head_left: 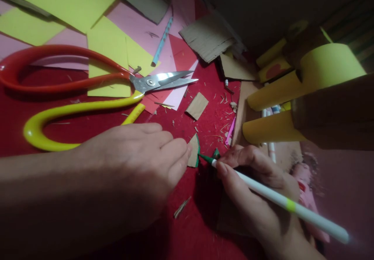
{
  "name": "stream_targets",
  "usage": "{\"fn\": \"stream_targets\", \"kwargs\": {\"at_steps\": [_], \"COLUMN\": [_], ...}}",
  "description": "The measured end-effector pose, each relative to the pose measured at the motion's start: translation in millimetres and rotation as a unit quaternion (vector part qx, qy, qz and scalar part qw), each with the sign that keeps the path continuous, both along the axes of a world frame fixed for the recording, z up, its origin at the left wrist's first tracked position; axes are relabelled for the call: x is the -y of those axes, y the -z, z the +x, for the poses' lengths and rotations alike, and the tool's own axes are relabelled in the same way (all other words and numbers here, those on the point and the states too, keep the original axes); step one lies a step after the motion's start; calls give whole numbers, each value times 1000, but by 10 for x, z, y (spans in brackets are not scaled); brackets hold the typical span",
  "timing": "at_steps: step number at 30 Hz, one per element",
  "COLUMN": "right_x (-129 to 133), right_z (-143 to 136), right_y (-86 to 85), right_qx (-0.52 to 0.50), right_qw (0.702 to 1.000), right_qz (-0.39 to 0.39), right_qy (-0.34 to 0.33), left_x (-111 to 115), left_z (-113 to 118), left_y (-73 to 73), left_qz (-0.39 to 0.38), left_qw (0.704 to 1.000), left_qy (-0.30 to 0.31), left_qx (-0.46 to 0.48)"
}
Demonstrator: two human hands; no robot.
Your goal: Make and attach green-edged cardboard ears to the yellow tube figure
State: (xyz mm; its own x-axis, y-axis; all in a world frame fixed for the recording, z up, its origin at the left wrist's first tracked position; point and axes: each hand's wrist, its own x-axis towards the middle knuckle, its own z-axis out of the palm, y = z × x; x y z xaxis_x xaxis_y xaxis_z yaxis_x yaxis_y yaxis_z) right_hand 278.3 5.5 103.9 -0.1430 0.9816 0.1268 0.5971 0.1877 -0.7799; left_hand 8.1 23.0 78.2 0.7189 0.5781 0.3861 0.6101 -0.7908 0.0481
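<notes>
Pointing apparently up-left: slanted marker (317, 220)

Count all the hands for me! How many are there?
2. The left hand is near the middle, fingers at the green-edged cardboard piece. The right hand is further right, holding the white pen.
</notes>
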Motion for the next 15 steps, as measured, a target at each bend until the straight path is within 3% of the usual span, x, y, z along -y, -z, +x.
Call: {"fn": "stream_targets", "kwargs": {"at_steps": [7, 15], "right_x": [-11, 19], "right_z": [9, -25], "right_y": [24, 75], "right_qx": [-7, 3], "right_qw": [1000, 999], "right_qz": [4, 8], "right_qy": [9, 40], "left_x": [-51, -82], "left_z": [-68, -12], "left_y": [-30, 132], "left_qz": [4, 64], "left_qw": [999, 997], "left_qy": [33, 24], "left_qx": [-10, 36]}}
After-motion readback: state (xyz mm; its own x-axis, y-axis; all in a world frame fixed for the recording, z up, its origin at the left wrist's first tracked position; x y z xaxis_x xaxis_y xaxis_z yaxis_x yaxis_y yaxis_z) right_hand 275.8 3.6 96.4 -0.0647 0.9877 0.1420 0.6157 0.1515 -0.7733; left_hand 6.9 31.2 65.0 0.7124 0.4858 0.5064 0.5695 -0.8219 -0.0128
